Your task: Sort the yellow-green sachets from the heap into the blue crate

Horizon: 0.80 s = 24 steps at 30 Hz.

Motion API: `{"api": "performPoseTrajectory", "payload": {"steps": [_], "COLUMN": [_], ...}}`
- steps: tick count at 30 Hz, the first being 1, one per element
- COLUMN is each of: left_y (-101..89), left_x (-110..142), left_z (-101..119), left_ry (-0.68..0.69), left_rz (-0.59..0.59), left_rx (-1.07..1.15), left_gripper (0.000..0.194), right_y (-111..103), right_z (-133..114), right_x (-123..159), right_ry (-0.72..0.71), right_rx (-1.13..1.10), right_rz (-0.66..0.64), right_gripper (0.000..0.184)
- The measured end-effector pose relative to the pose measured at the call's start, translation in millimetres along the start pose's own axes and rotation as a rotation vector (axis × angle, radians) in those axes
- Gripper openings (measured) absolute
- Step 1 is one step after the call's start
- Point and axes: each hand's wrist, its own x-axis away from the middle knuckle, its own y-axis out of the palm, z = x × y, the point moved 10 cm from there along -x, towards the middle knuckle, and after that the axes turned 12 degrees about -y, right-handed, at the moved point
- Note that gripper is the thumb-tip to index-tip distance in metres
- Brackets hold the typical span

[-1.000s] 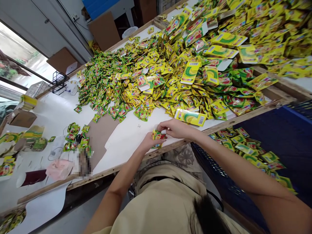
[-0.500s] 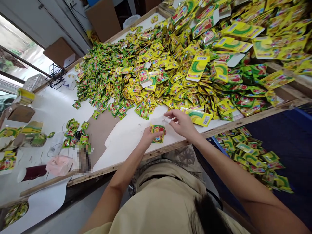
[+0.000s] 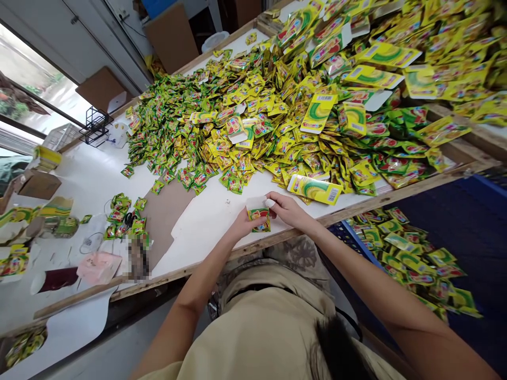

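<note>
Near the table's front edge, my left hand (image 3: 246, 222) is closed around a small green and red packet (image 3: 259, 214), its thumb lying across the printed front. A pale white strip, perhaps a flap, shows along the packet's top. My right hand (image 3: 285, 210) meets the packet's upper right side with its fingers drawn together; something white covers one fingertip. Just beyond the right hand lies a yellow and green box (image 3: 315, 189) with a barcode. Behind both hands spreads a big heap of small yellow and green sachets (image 3: 237, 126).
A blue crate (image 3: 447, 227) with several packets stands below the table's right front edge. On the left are a brown cardboard sheet (image 3: 168, 211), a small pile of sachets (image 3: 119, 208), a pink item (image 3: 99, 268) and a black wire rack (image 3: 95, 126). Wooden rails edge the table.
My right hand has moved left and down, from apart to touching the packet. A white strip now shows at the packet's top. The left hand stays on the packet.
</note>
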Motion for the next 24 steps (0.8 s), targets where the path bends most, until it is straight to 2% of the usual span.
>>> {"api": "performPoseTrajectory", "payload": {"steps": [3, 5, 7, 9, 11, 15, 22, 24], "left_y": [-1.5, -6.5, -8.4, -5.7, -2.5, 1.5, -3.8, -15.1], "left_x": [-2, -3, -4, -4, -3, 1, -4, -4], "left_z": [0, -1, -2, -1, -1, -5, -10, -6], "left_ry": [0.036, 0.062, 0.050, -0.005, -0.073, -0.204, -0.320, -0.284], "left_rz": [0.051, 0.106, 0.126, 0.087, 0.010, -0.143, -0.189, -0.118], "left_rx": [0.157, 0.323, 0.401, 0.366, 0.349, 0.447, 0.393, 0.348], "left_gripper": [0.065, 0.071, 0.069, 0.062, 0.064, 0.057, 0.042, 0.037], "right_y": [5, 7, 6, 4, 5, 11, 21, 19], "right_z": [-1, 4, 8, 7, 6, 8, 9, 5], "right_x": [-1, -4, -10, -17, -21, -21, -20, -23], "right_ry": [-0.014, 0.037, 0.078, 0.083, 0.088, 0.149, 0.174, 0.113], "right_rx": [0.059, 0.019, 0.006, 0.030, 0.032, -0.066, -0.211, -0.156], "right_rz": [-0.069, -0.126, -0.155, -0.179, -0.210, -0.229, -0.210, -0.202], "right_gripper": [0.020, 0.017, 0.015, 0.015, 0.015, 0.017, 0.014, 0.015]}}
